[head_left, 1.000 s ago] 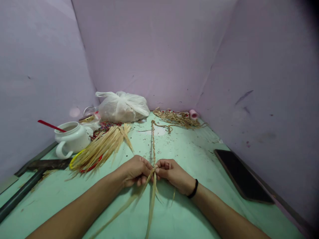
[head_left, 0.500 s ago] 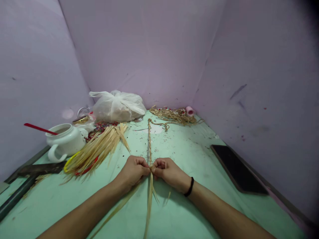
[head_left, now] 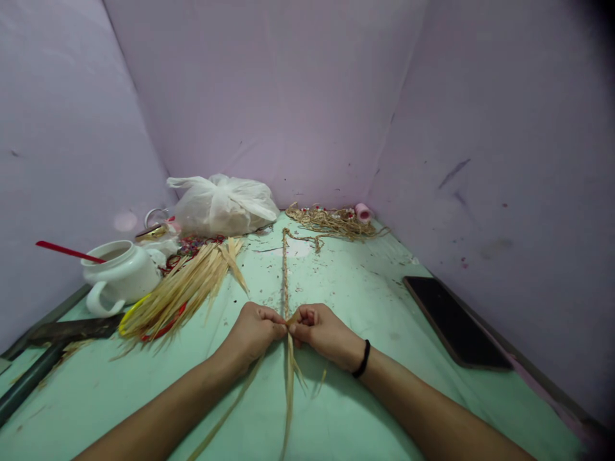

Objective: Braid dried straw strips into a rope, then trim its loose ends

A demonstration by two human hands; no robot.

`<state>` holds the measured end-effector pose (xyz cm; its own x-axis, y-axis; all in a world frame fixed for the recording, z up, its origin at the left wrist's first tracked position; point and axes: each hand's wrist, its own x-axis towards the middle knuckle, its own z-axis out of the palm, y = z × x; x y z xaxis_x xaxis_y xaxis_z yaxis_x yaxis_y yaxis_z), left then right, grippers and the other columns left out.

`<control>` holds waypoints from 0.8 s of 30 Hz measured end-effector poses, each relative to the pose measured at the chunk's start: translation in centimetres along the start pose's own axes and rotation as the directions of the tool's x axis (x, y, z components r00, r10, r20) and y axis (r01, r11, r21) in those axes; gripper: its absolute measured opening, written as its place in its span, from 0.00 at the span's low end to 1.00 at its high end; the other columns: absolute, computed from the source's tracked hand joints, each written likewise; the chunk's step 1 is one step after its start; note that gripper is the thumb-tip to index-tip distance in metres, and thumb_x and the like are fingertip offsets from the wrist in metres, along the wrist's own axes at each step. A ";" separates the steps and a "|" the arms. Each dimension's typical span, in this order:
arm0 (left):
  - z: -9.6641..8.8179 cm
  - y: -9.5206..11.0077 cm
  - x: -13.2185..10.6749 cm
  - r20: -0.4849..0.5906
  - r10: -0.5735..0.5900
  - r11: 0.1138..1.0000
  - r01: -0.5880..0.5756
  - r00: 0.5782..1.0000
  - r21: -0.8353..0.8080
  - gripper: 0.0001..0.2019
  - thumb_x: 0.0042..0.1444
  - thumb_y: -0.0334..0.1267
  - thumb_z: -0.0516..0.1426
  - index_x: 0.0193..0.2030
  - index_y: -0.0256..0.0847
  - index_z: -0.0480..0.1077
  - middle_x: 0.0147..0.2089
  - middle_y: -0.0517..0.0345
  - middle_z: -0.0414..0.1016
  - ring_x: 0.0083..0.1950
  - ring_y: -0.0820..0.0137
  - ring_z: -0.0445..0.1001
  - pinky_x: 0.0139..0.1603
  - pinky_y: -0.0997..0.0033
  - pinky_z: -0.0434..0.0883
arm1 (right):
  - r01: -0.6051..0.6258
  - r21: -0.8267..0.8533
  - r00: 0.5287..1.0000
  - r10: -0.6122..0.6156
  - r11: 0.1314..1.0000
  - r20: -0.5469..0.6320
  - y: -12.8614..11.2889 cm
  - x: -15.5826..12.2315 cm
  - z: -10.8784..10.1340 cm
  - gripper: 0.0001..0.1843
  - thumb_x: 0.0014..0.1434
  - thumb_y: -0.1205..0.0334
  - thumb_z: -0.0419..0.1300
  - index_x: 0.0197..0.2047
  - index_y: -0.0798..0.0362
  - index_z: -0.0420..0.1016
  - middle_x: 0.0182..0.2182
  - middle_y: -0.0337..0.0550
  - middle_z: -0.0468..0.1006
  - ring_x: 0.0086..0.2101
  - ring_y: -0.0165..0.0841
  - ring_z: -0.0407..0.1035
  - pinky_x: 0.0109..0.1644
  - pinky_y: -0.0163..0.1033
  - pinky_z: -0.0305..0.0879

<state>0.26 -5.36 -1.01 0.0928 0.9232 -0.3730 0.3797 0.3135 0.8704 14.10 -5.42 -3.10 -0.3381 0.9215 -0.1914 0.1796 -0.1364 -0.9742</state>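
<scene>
Both thumbs are pressed against fingers at the near end of this raffia braid [head_left: 285, 275], so my left grip [head_left: 257, 334] and right grip [head_left: 323, 336] are each pinching it, practically touching each other. The braid runs pretty much straight away from me up the middle of the green tabletop [head_left: 365, 416], then bends right at the far end. Loose strands [head_left: 289, 397] trail back toward me, one passing below my left wrist. Black wristband [head_left: 362, 358] on my right wrist, btw. Off to the left there's a fanned bundle of raffia strips [head_left: 192, 282] beside a white pot [head_left: 122, 272] with a red stick [head_left: 70, 251] poking out. Smartphone's [head_left: 456, 323] lying flat on the right, and a tied plastic bag [head_left: 221, 208] sits at the back.
</scene>
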 end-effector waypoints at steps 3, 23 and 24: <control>0.0 0.1 0.0 0.004 0.027 0.999 -0.027 1.000 0.020 0.06 0.31 0.32 0.53 0.17 0.32 0.70 0.12 0.66 0.56 0.19 0.80 0.50 0.21 0.76 0.48 | -0.009 0.019 1.000 0.009 1.000 0.001 -0.1 0.0 0.0 0.07 0.44 0.71 0.55 0.18 0.55 0.63 0.13 0.34 0.65 0.17 0.22 0.54 0.22 0.30 0.50; -0.1 0.1 0.1 0.005 0.043 0.993 -0.044 0.999 0.109 0.04 0.32 0.32 0.53 0.13 0.35 0.64 0.12 0.66 0.54 0.18 0.79 0.51 0.20 0.77 0.49 | -0.018 0.018 1.000 0.018 1.000 0.000 0.3 0.2 0.0 0.06 0.42 0.72 0.55 0.17 0.55 0.64 0.13 0.33 0.65 0.16 0.22 0.52 0.22 0.30 0.49; -0.1 0.1 0.0 0.005 0.052 0.993 -0.052 0.999 0.110 0.04 0.32 0.32 0.53 0.13 0.35 0.64 0.12 0.67 0.54 0.18 0.80 0.51 0.20 0.77 0.49 | -0.017 0.021 1.000 0.017 1.000 -0.001 0.3 0.2 0.0 0.06 0.42 0.72 0.55 0.17 0.55 0.64 0.13 0.33 0.65 0.16 0.22 0.52 0.22 0.30 0.49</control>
<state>0.18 -5.26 -0.89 0.1167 0.9371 -0.3289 0.4733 0.2387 0.8479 14.09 -5.32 -3.43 -0.3338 0.9194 -0.2082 0.1656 -0.1602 -0.9731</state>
